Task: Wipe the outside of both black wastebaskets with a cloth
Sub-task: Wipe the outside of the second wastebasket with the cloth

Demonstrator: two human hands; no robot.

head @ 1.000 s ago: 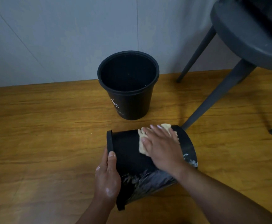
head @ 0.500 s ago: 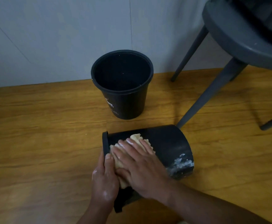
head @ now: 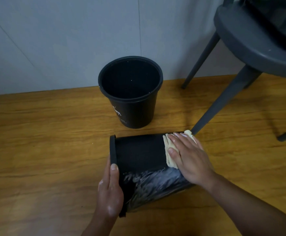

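Change: half a second ago our right hand [head: 189, 159] and the cloth [head: 171, 162] were at the rim end of the lying wastebasket [head: 138, 150]; now they are at its base end, right of centre in the frame.
Meaning: we judge one full stroke is done along the top side, which looks matte and clean. Pale streaks remain on the side nearer us, so this one isn't finished.
Right hand: flat, fingers straight, pressing the cloth onto the wall.
Left hand [head: 110, 189]: grips the rim, thumb on the outside, steadying it at lower centre.
Upright wastebasket [head: 135, 113]: stands untouched at centre, just beyond the lying one.
Surface: wood-grain floor [head: 36, 150].
Room: grey wall [head: 62, 40] across the top, with a grey chair [head: 249, 40] at upper right.
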